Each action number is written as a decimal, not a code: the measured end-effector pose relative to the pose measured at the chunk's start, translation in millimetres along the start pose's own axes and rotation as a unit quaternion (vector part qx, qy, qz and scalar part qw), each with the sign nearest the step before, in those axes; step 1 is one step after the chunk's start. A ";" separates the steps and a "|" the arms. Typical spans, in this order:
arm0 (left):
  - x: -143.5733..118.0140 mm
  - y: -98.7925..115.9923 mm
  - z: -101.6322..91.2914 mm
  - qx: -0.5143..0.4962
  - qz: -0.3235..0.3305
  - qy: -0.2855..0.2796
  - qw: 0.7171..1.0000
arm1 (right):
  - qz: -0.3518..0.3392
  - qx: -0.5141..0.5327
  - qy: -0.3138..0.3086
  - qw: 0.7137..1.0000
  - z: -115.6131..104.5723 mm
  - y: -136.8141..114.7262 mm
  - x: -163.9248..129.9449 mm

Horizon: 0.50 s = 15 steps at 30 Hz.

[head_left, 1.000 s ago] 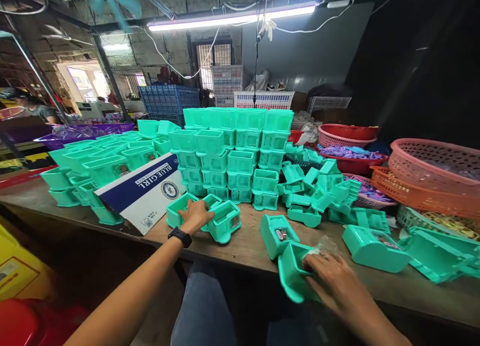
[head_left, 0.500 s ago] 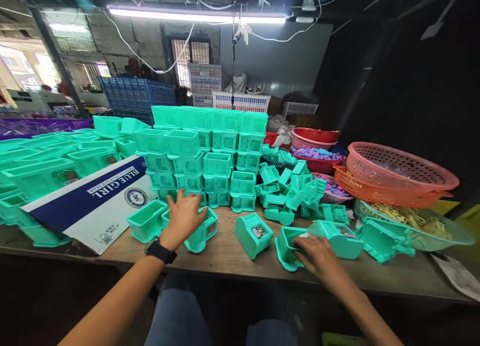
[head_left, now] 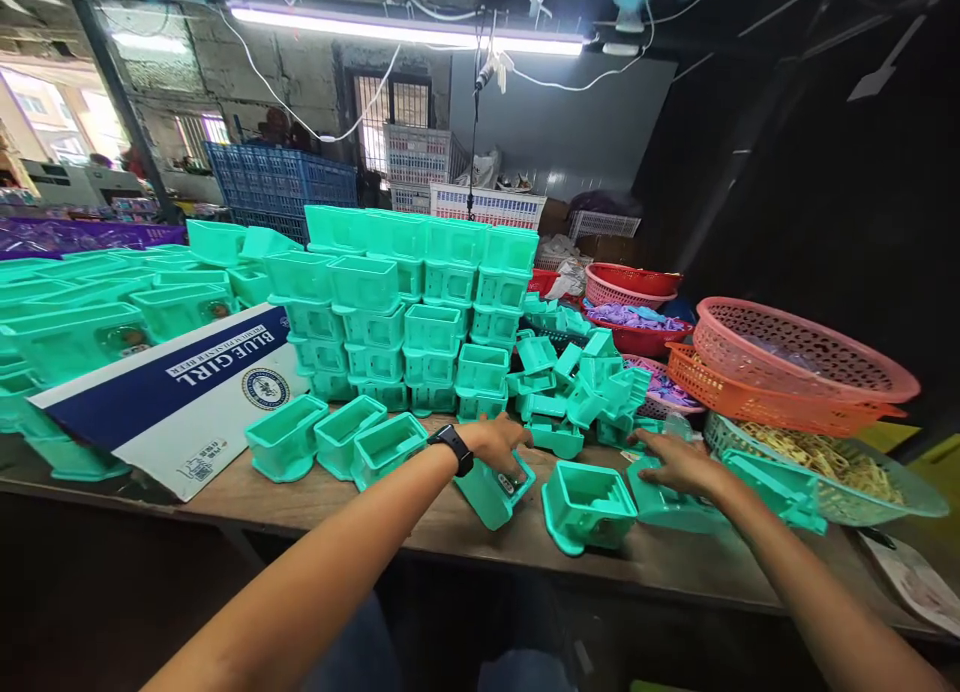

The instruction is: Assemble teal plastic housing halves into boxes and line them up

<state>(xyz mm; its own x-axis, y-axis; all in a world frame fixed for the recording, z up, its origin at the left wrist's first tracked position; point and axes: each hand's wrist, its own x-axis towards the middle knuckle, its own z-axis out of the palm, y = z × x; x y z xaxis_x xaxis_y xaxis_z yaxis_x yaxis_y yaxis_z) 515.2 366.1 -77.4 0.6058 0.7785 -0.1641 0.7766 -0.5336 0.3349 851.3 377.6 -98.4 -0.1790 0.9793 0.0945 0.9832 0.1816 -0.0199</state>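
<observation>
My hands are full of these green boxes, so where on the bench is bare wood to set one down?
Bare wood runs along the near bench edge, in front of the three open boxes, and between the left hand and the open box. Behind, the stacked boxes, loose parts and baskets crowd it.

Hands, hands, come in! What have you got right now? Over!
Left hand gripping tilted green plastic housing. Right hand flat on another green housing. Open green housing sits between them on the wooden bench. Over.
</observation>
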 end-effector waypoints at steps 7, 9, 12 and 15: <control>-32.6 7.1 6.5 0.052 0.073 0.035 0.995 | 0.074 0.002 0.074 0.994 20.9 -24.3 -21.4; -41.4 7.9 13.8 0.062 0.081 0.048 0.994 | 0.079 0.019 0.088 0.993 33.8 -37.0 -22.6; -48.7 4.9 24.3 0.067 0.081 0.058 0.993 | 0.029 0.054 0.070 0.996 44.2 -52.7 -19.9; -48.1 -2.2 27.3 0.071 0.075 0.069 0.992 | -0.039 0.077 0.040 0.995 39.1 -62.9 -19.0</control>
<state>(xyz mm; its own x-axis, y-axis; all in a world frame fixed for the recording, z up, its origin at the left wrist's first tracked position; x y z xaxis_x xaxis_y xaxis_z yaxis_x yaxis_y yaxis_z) 489.1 320.8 -95.6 0.6950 0.7189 0.0092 0.7015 -0.6809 0.2105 791.4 351.1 -137.9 -0.2447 0.9526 0.1807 0.9482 0.2741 -0.1607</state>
